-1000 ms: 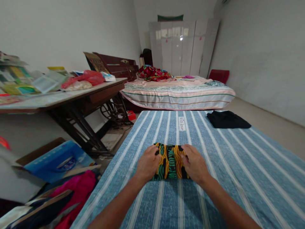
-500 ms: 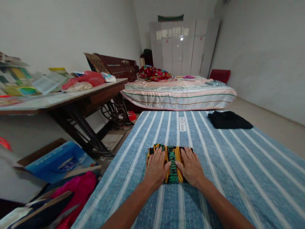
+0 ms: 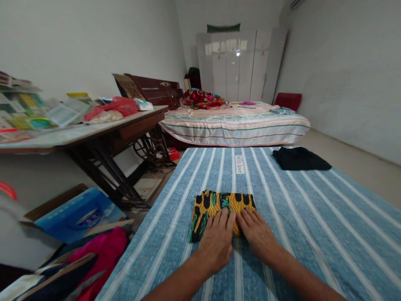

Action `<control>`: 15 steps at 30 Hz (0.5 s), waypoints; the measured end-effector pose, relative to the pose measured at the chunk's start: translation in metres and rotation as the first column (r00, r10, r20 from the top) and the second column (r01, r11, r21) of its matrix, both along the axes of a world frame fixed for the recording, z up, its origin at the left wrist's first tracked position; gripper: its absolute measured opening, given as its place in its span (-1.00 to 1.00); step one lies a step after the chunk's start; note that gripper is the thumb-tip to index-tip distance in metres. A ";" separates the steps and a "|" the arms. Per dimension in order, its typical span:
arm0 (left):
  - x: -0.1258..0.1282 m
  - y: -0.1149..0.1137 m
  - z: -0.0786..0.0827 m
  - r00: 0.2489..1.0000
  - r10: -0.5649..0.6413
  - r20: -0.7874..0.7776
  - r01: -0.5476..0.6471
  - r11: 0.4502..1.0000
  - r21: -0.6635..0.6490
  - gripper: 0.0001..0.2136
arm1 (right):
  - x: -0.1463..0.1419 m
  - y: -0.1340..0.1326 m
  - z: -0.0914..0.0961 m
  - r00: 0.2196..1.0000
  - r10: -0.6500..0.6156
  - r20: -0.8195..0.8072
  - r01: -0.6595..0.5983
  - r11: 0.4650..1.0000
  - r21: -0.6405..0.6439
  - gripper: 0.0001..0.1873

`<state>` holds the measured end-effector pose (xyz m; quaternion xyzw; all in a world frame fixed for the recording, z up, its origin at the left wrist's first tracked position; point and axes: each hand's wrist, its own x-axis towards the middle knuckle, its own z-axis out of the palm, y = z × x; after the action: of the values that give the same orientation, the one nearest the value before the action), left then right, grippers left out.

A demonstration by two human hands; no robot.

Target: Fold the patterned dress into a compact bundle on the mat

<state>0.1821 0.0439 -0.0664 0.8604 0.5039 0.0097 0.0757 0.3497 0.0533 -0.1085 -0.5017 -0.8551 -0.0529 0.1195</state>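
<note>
A folded piece of patterned cloth [image 3: 203,209], black and yellow with green bits, lies flat on the blue-and-white striped bed cover [image 3: 175,225]. My left hand [image 3: 218,236] rests palm down on its near middle, fingers stretched forward over the fabric. Just to the right, my right hand [image 3: 257,232] lies flat on the near right part, fingers also extended. Both hands press on the cloth without gripping it, and their fingertips are close together. The cloth's near edge is partly hidden under them.
Folded black cloth [image 3: 300,159] lies at the cover's far right, and a "With love" label [image 3: 239,164] is near the far edge. A cluttered sewing-machine table [image 3: 131,119] stands left. Below it are a blue box [image 3: 90,217] and piled clothes [image 3: 103,251]. Another bed [image 3: 238,127] is beyond.
Both hands have slid nearer to me over the cloth, and the left one has also moved right, uncovering the cloth's far and left parts. The view has tilted slightly up.
</note>
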 end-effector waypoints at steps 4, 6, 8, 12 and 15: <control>0.008 0.007 -0.002 0.997 0.070 0.040 -0.072 0.997 0.031 -0.24 | -0.003 0.011 0.032 1.000 0.010 0.002 -0.009 0.991 -0.136 -0.63; 0.009 0.015 -0.003 0.991 0.122 0.061 -0.126 0.990 0.070 -0.28 | -0.004 0.019 0.053 1.000 0.006 0.020 -0.002 0.979 -0.204 -0.69; 0.009 0.026 0.001 0.985 0.156 0.079 -0.162 0.983 0.087 -0.40 | -0.006 0.031 0.074 1.000 0.009 0.019 -0.004 0.968 -0.250 -0.73; 0.005 0.056 0.037 0.954 0.242 0.175 -0.244 0.970 -0.006 -0.67 | -0.005 0.057 0.112 0.993 0.012 -0.116 -0.042 0.965 -0.259 -0.72; -0.003 0.076 0.078 0.826 0.340 0.449 -0.221 0.929 -0.297 -0.83 | 0.005 0.072 0.128 0.905 -0.032 -0.425 -0.016 0.994 -0.110 -0.69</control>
<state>0.1796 0.1195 0.0121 0.7300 0.5871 0.1812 0.2992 0.3552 0.1258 0.0191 -0.5105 -0.8080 0.1052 0.2749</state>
